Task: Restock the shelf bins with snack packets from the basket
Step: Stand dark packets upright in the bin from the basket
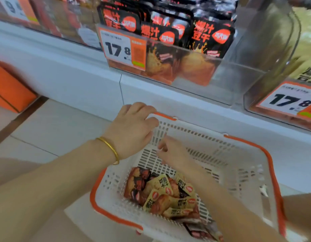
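Note:
A white slotted basket (238, 165) with an orange rim stands on the floor below the shelf. Several snack packets (165, 194), yellow and black-red, lie in its near left corner. My left hand (132, 130), a gold bangle on its wrist, rests on the basket's far left rim with the fingers curled over the edge. My right hand (172, 151) hovers inside the basket above the packets, fingers loosely bent, with nothing visible in it. Above, a clear shelf bin (189, 67) holds upright black packets (210, 37) behind a 17.8 price tag (119, 48).
A second clear bin (273, 49) with yellowish packets and another 17.8 tag (289, 100) stands at the right. The white shelf ledge (81, 70) runs across the view. An orange box (9, 89) sits on the tiled floor at the left.

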### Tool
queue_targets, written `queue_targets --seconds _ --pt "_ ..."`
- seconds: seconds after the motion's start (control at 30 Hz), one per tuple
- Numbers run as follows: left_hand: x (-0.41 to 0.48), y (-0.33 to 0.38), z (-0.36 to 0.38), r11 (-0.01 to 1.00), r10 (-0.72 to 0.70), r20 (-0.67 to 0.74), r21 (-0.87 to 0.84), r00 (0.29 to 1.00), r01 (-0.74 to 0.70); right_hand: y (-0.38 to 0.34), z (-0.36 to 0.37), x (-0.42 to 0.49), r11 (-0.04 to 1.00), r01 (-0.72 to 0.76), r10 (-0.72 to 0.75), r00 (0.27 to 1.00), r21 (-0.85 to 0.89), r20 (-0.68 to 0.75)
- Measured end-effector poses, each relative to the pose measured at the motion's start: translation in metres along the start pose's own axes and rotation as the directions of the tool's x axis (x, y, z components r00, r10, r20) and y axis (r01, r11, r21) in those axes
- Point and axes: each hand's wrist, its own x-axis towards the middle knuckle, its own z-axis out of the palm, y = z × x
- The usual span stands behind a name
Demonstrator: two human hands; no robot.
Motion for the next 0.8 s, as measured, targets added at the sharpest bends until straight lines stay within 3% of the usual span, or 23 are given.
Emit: queue_targets --seconds 0.07,0.2,0.33,0.57,0.7,0.8 --pt "-0.017 -0.006 0.012 0.998 0.019 0.143 0.049 0.989 -0.027 0.017 0.057 0.008 0.999 -0.051 0.050 0.976 -0.002 0.211" --pt "-0.028 -0.012 0.014 0.998 -0.023 0.319 0.063 0.947 0.003 0.025 0.124 0.001 0.982 -0.186 0.171 0.922 0.011 0.347" --pt "-0.021 -0.016 0.013 0.997 -0.054 0.376 0.079 0.925 0.026 0.025 0.143 0.000 0.956 -0.289 0.263 0.922 0.054 0.284" --pt "-0.007 -0.012 0.014 0.998 -0.019 0.444 0.065 0.896 -0.011 0.029 0.131 0.004 0.978 -0.208 0.208 0.943 -0.028 0.258" --pt "0.001 -0.007 0.015 0.998 0.016 0.518 0.048 0.855 -0.047 0.024 0.071 0.001 0.997 -0.059 0.047 0.978 0.055 0.206" --pt "0.011 0.003 0.012 0.996 0.032 0.607 -0.087 0.794 0.026 0.016 0.004 -0.012 0.973 0.048 -0.074 0.991 0.227 0.107"
